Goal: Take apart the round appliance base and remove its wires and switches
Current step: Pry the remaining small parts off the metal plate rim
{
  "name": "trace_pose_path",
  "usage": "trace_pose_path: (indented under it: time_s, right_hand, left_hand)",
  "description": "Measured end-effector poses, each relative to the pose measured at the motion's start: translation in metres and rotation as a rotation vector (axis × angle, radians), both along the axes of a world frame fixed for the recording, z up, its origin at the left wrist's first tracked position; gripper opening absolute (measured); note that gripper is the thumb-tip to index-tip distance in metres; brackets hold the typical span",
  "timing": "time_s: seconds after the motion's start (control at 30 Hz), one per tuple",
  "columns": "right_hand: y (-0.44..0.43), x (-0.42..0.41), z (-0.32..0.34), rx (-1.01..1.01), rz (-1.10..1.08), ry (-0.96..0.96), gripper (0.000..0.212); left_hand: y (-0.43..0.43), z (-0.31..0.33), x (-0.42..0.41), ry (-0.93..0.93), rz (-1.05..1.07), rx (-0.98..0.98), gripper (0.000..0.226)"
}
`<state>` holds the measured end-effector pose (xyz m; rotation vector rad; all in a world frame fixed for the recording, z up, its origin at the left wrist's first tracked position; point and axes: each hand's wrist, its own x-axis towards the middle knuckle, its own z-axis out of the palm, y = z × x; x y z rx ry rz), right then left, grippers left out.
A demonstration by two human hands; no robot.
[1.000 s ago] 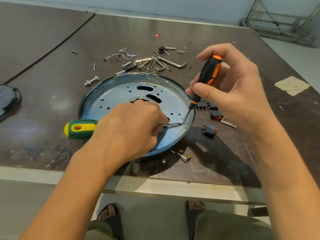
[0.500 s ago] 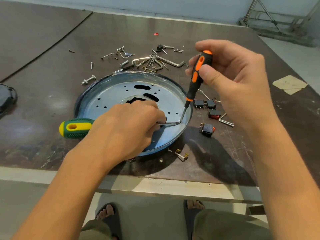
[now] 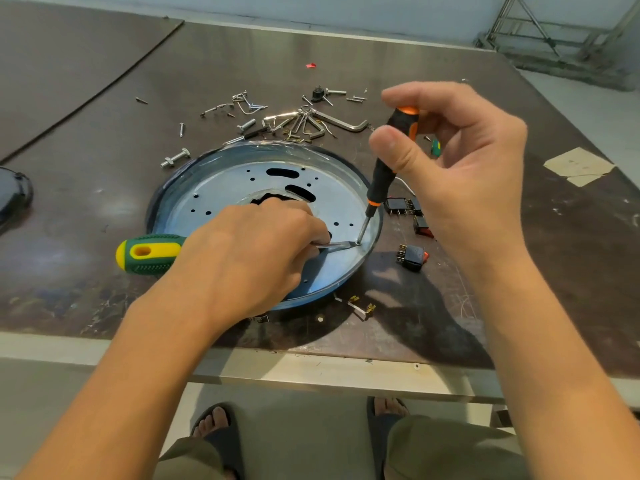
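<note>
The round appliance base (image 3: 221, 181) lies open side up on the dark table, a blue rim around a pale perforated metal plate. My left hand (image 3: 249, 258) grips a green and yellow screwdriver (image 3: 149, 252), and its flat blade lies across the plate towards the right rim. My right hand (image 3: 460, 168) holds a black and orange screwdriver (image 3: 388, 168) almost upright between thumb and fingers. The two tips meet at one spot near the right inner rim. Three black switches (image 3: 412, 258) lie on the table just right of the base.
Loose screws, bolts, hex keys (image 3: 343, 123) and small clips are scattered behind the base. Small brass terminals (image 3: 360, 304) lie by its near rim. A dark object (image 3: 14, 195) sits at the far left. Tape pieces (image 3: 578, 166) stick at the right. The table's front edge (image 3: 311, 368) is near my body.
My right hand has tilted the orange screwdriver more upright and shifted grip higher on its handle. My left hand and the green screwdriver have stayed in place.
</note>
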<state>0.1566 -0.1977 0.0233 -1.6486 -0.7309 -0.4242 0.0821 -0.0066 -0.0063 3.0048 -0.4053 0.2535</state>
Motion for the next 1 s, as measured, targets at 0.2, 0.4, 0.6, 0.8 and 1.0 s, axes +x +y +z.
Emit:
trace_pose_path:
  time_s: [0.2,0.4,0.6,0.8,1.0]
  right_hand:
    - [-0.002,0.003,-0.001,0.043,0.047,0.06,0.025]
    - [-0.01,0.008,-0.002,0.137,0.105,0.177,0.027]
    - [-0.011,0.009,-0.003,0.121,0.11,0.183,0.027]
    - [-0.003,0.006,-0.001,0.053,-0.03,0.043,0.019]
    - [-0.007,0.007,-0.002,0.077,0.077,0.128,0.03]
  left_hand:
    - [0.002,-0.002,0.0,-0.003,0.001,0.029,0.019]
    - [0.002,-0.004,0.001,-0.004,0.019,0.021,0.02]
    - [0.001,-0.003,0.002,-0.03,0.0,0.017,0.019]
    - [0.0,-0.001,0.0,-0.047,-0.006,0.011,0.015]
    - [0.0,-0.002,0.0,-0.029,-0.019,0.015,0.02]
